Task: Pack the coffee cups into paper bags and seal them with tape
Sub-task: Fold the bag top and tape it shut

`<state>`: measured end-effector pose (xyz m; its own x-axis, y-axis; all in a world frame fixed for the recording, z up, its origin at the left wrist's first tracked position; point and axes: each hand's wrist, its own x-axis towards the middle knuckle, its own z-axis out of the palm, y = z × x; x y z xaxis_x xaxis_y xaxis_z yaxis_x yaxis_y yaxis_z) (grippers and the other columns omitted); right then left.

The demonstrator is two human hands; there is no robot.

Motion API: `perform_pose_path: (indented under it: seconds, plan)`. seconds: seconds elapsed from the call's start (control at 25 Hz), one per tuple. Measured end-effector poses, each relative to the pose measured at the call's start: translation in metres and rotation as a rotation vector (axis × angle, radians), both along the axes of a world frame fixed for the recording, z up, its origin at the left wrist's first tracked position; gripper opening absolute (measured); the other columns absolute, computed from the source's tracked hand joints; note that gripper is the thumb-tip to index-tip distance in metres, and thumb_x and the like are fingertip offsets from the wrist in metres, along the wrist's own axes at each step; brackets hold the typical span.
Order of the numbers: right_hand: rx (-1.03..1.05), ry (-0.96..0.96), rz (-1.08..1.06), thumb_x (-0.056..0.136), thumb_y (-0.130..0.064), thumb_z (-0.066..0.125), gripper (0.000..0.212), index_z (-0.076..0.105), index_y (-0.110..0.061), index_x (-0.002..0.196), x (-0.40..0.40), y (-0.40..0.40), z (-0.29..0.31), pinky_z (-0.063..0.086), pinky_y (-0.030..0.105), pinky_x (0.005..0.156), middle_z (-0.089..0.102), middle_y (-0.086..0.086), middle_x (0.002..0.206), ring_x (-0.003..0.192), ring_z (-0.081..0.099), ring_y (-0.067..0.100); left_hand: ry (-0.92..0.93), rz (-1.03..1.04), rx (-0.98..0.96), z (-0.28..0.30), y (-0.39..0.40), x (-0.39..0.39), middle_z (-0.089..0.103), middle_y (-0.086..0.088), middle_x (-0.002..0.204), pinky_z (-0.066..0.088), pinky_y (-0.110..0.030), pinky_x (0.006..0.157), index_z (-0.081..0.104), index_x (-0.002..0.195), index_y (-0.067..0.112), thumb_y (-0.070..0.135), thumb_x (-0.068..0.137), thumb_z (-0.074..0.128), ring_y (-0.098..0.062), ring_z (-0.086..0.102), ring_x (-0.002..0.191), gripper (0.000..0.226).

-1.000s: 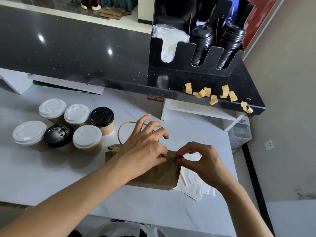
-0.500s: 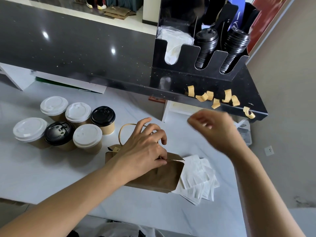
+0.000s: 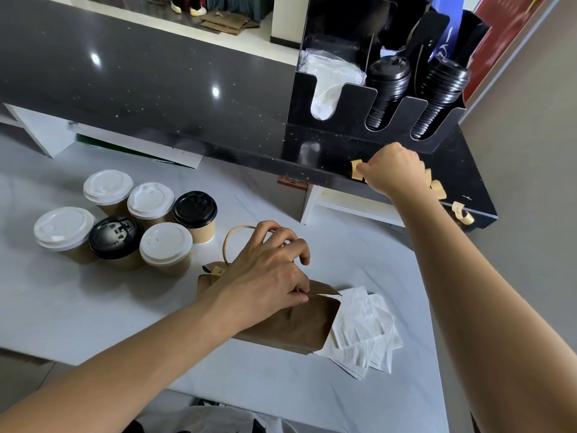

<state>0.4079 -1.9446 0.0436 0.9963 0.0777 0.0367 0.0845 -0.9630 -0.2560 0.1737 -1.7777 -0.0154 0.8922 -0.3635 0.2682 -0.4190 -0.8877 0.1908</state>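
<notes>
Right hand (image 3: pixel 394 170) over partly hidden tape strips (image 3: pixel 437 189)

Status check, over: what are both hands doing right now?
Left hand pinching paper bag closed. Right hand at tape strips on shelf edge. Nothing blocking.

I am finding no words or numbers clear enough to read. The black lid (image 3: pixel 116 236) on 1 cup is carrying raised embossed marks, too small and blurred for me to make out. A blue panel (image 3: pixel 442 50) behind the lid holder is showing a few white strokes, mostly hidden and not forming any legible letter.
</notes>
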Motion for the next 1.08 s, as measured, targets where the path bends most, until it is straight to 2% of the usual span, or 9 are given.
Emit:
perform_pose_path:
  seconds: [0.12, 0.28, 0.48, 0.72, 0.92, 1.08]
  plan:
    - [0.151, 0.043, -0.027, 0.08, -0.029, 0.069, 0.016, 0.076, -0.023, 0.093, 0.001, 0.002, 0.002, 0.054, 0.043, 0.093, 0.072, 0.007, 0.093, 0.101, 0.062, 0.032, 0.004, 0.0, 0.004, 0.0, 0.0, 0.0, 0.063, 0.012, 0.108, 0.03, -0.042, 0.103, 0.08, 0.079, 0.037, 0.047, 0.078, 0.082, -0.018, 0.055, 0.111, 0.01]
    - [0.301, 0.02, -0.002, 0.087, -0.024, 0.073, 0.004, 0.073, -0.025, 0.091, 0.003, -0.003, 0.007, 0.058, 0.04, 0.087, 0.067, -0.002, 0.077, 0.083, 0.067, 0.023, 0.0, -0.004, 0.014, 0.0, 0.0, 0.001, 0.062, 0.012, 0.108, 0.032, -0.044, 0.103, 0.08, 0.079, 0.037, 0.047, 0.079, 0.082, -0.018, 0.054, 0.112, 0.011]
    - [0.324, -0.056, -0.028, 0.085, -0.033, 0.075, 0.009, 0.078, -0.028, 0.091, 0.006, -0.006, 0.0, 0.051, 0.047, 0.099, 0.07, -0.005, 0.08, 0.096, 0.068, 0.025, -0.019, -0.009, 0.014, -0.002, 0.0, 0.002, 0.062, 0.012, 0.106, 0.032, -0.043, 0.103, 0.08, 0.077, 0.036, 0.047, 0.08, 0.079, -0.018, 0.056, 0.11, 0.011]
    - [0.409, -0.151, -0.134, 0.088, -0.035, 0.072, 0.013, 0.079, -0.028, 0.097, 0.006, -0.01, -0.009, 0.053, 0.047, 0.095, 0.07, -0.008, 0.086, 0.098, 0.068, 0.024, -0.031, -0.017, 0.02, -0.003, 0.0, 0.001, 0.062, 0.01, 0.106, 0.032, -0.043, 0.103, 0.079, 0.077, 0.035, 0.046, 0.08, 0.077, -0.02, 0.056, 0.109, 0.012]
    - [0.411, -0.243, -0.134, 0.091, -0.038, 0.069, 0.02, 0.079, -0.025, 0.103, 0.003, -0.008, -0.016, 0.052, 0.047, 0.093, 0.076, -0.004, 0.099, 0.101, 0.067, 0.024, -0.027, -0.011, 0.025, -0.002, 0.0, 0.0, 0.063, 0.009, 0.106, 0.032, -0.044, 0.102, 0.08, 0.077, 0.034, 0.044, 0.079, 0.082, -0.021, 0.057, 0.109, 0.011]
    - [0.514, -0.288, -0.084, 0.089, -0.037, 0.07, 0.018, 0.079, -0.023, 0.097, 0.011, -0.008, 0.0, 0.052, 0.046, 0.096, 0.072, -0.007, 0.087, 0.093, 0.068, 0.021, -0.012, -0.003, 0.022, -0.001, 0.0, 0.0, 0.063, 0.01, 0.106, 0.031, -0.044, 0.103, 0.08, 0.079, 0.035, 0.046, 0.08, 0.08, -0.02, 0.057, 0.11, 0.011]
